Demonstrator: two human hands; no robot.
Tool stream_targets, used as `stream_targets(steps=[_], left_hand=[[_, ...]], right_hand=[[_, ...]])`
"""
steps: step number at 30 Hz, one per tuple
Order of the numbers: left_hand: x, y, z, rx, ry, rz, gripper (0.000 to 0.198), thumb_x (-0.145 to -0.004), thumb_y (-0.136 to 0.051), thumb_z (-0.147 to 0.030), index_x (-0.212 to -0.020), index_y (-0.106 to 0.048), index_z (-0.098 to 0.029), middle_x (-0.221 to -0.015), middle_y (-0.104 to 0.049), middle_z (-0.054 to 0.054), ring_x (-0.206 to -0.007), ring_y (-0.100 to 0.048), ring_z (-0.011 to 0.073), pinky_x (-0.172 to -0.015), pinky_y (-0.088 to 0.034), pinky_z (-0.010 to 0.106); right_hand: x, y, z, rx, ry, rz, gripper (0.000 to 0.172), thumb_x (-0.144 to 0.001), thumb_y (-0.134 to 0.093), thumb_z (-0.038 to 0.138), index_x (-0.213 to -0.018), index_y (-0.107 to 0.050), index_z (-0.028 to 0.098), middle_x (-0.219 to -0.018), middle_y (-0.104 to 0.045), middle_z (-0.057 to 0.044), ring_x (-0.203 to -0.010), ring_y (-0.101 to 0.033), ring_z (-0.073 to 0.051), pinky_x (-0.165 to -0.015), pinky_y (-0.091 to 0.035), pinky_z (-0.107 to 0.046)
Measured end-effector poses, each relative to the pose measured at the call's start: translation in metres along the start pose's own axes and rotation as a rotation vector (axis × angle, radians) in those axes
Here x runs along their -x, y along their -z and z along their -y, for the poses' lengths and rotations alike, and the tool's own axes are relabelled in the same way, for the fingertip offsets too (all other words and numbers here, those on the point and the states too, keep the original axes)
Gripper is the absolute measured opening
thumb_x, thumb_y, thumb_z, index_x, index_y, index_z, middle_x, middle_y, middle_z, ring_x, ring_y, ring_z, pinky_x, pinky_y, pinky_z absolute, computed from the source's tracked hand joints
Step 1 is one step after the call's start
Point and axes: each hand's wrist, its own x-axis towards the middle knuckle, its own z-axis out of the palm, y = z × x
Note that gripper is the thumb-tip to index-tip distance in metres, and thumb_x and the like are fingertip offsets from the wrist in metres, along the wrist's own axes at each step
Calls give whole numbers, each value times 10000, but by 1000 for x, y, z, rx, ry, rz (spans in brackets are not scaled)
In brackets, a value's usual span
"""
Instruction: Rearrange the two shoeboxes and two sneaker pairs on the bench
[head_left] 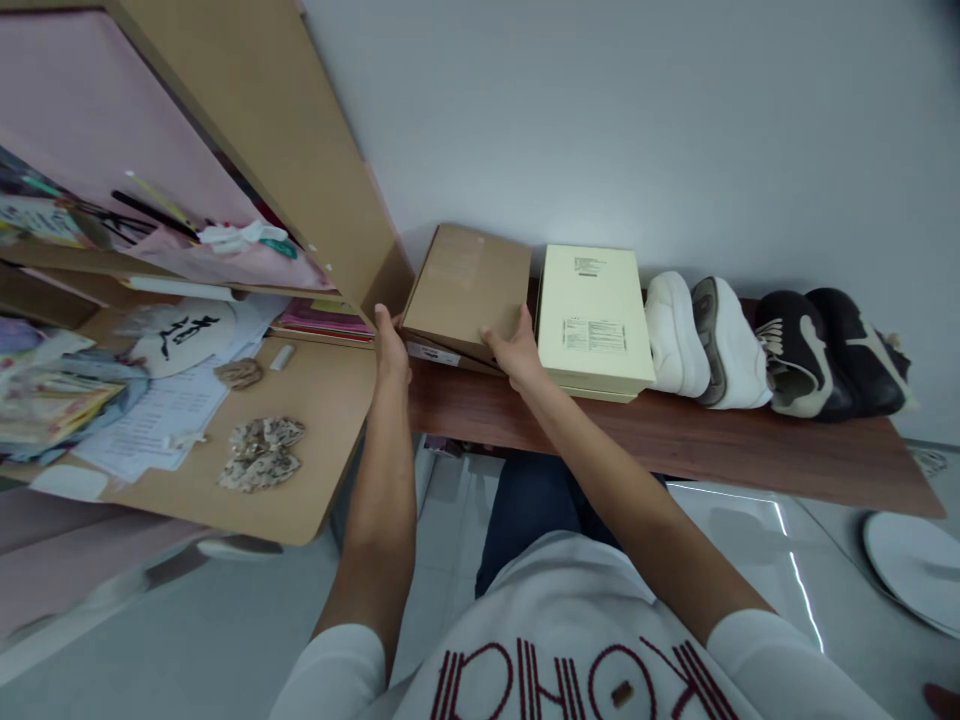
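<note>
A brown cardboard shoe box point(465, 285) rests on a dark wooden bench point(675, 440) against the wall. My left hand point(390, 350) presses its left front corner with the fingers pointing up. My right hand point(516, 355) grips the box lid's right front edge, thumb on top. The lid seems slightly tilted up over the base. Touching it on the right lies a pale yellow box point(592, 315) with printed labels.
A pair of white sneakers point(701, 335) and a pair of black sneakers point(829, 350) line the bench to the right. On the left, a light wooden desk point(315, 400) with shelves holds papers, a fan, fabric bows. A white round object point(911, 565) lies on the floor.
</note>
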Motion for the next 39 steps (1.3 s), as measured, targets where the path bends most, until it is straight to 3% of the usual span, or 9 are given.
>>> stream_targets(steps=[4,8,11,14,18,25,29,33,39], left_hand=[[0,7,-17,30,-65,-115,736,-808,-499,-820,-1018,-741,-157,-1071,-767,118,-1207,-659,300,-1038,-536,414],[1,14,-30,65,-148,-171,475,-832,-670,-562,-1078,-740,-162,-1173,-750,107,-1222,-652,257,-1117,-471,420],[2,18,-38,131,-114,-162,493,-862,-686,-458,-1249,-664,-153,-1294,-704,99,-1292,-603,261,-1142,-445,429],[3,18,-45,159,-101,-108,582,-933,-610,-487,-1436,-511,-212,-1470,-590,49,-1396,-510,252,-1153,-433,419],[2,9,-50,205,-114,-21,633,-982,-483,-562,-1514,-413,-227,-1567,-488,51,-1431,-474,241,-1177,-413,408],[4,-10,-50,120,-201,-66,642,-956,-524,-578,-1478,-490,-205,-1478,-582,43,-1437,-460,258,-1215,-346,410],[15,-19,-44,61,-237,-63,621,-896,-589,-583,-1424,-563,-259,-1435,-619,35,-1424,-484,258,-1216,-351,406],[22,-22,-41,34,-252,-51,613,-882,-593,-590,-1405,-591,-270,-1403,-642,49,-1394,-519,267,-1201,-369,421],[22,-21,-44,49,-247,-26,650,-861,-591,-637,-1401,-595,-274,-1403,-639,61,-1364,-549,275,-1176,-399,413]], right_hand=[[2,-4,-3,-86,71,35,1065,-747,-738,595,-1602,-215,233,-1648,-326,-117,-1505,-356,-255,-1242,-263,-488],[7,-9,-3,-182,90,96,1102,-742,-717,694,-1608,-205,244,-1653,-325,-121,-1511,-349,-243,-1234,-278,-475],[12,-14,-4,-228,74,126,1114,-760,-680,728,-1616,-186,214,-1649,-333,-139,-1505,-365,-232,-1219,-313,-457],[16,-24,-9,-241,55,154,1086,-786,-620,764,-1619,-189,215,-1661,-309,-127,-1504,-372,-217,-1215,-322,-449],[17,-39,-21,-225,2,193,1037,-814,-522,811,-1609,-243,207,-1676,-269,-112,-1534,-312,-205,-1227,-289,-435],[13,-45,-30,-163,-36,203,922,-850,-516,766,-1549,-398,178,-1653,-317,-115,-1546,-280,-216,-1259,-174,-474],[13,-45,-19,-178,-54,250,945,-854,-460,808,-1557,-387,180,-1643,-343,-99,-1542,-291,-210,-1262,-191,-449],[16,-45,8,-201,21,318,1014,-839,-358,876,-1598,-296,206,-1675,-274,-65,-1555,-251,-207,-1270,-180,-432],[11,-54,41,-115,94,276,1014,-855,-432,829,-1629,-175,226,-1678,-277,-60,-1568,-213,-242,-1281,-128,-484]])
